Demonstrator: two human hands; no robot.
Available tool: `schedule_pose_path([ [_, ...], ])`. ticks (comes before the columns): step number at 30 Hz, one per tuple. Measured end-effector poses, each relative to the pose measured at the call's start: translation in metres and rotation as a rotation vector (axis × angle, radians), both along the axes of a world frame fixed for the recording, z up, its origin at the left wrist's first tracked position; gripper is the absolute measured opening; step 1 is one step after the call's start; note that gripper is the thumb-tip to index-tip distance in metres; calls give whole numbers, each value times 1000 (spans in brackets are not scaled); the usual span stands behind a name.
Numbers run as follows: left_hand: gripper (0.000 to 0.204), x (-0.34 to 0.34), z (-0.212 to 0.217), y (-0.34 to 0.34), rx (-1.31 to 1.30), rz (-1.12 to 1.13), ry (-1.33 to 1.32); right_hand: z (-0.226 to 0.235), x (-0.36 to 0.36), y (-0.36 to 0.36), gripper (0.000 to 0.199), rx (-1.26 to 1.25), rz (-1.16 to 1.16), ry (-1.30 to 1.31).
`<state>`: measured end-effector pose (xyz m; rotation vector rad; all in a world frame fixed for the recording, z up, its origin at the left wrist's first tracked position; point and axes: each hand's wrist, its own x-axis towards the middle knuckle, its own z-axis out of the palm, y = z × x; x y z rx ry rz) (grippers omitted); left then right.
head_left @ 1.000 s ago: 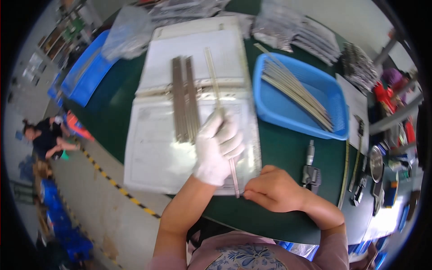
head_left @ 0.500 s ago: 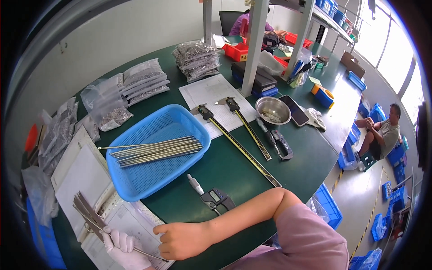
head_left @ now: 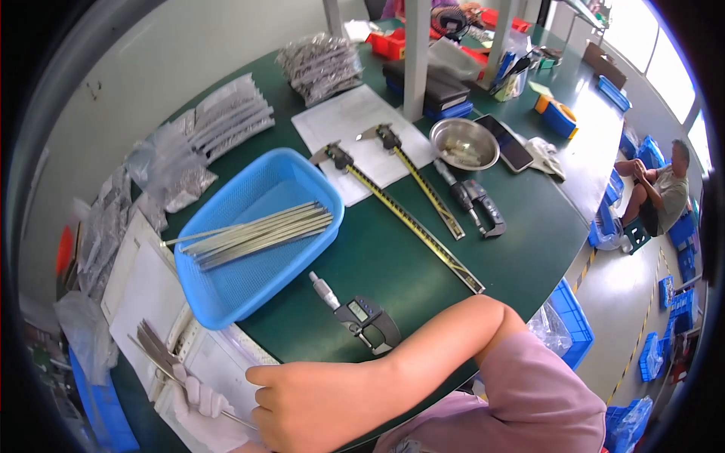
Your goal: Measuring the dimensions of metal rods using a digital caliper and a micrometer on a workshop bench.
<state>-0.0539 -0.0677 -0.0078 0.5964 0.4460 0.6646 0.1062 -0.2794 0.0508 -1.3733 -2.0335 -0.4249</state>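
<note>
My left hand (head_left: pixel 208 415), in a white glove, is closed around a bunch of thin metal rods (head_left: pixel 155 349). The rods fan out toward the upper left, over the papers. One thin rod runs from this hand to the right, as far as my bare right hand (head_left: pixel 310 400). The right hand's fingers are curled in, and what they grip is hidden. Beyond both hands, a blue mesh basket (head_left: pixel 208 306) holds several similar long metal rods (head_left: pixel 260 235). A digital micrometer (head_left: pixel 362 317) lies on the green table just past my right forearm.
Two digital calipers (head_left: pixel 408 215) (head_left: pixel 423 181), a second micrometer (head_left: pixel 472 198), a steel bowl (head_left: pixel 464 143) and a phone (head_left: pixel 506 143) lie farther right. Bagged metal parts (head_left: pixel 230 117) line the back. A grey post (head_left: pixel 415 60) stands on the table (head_left: pixel 521 219). Other people sit beyond.
My right hand has come closer and slightly left, its fingers now covering the end of the thin rod. The left hand still grips the bunch. The whole view has shifted a little.
</note>
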Motion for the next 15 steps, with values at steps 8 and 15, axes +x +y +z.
schedule_pose_path([
  [8, 31, 6, 27, 43, 482, 261, 761, 67, 34, -52, 31, 268, -140, -226],
  [15, 44, 16, -7, 105, 664, 350, 1203, 99, -11, -43, 17, -154, -278, -132],
])
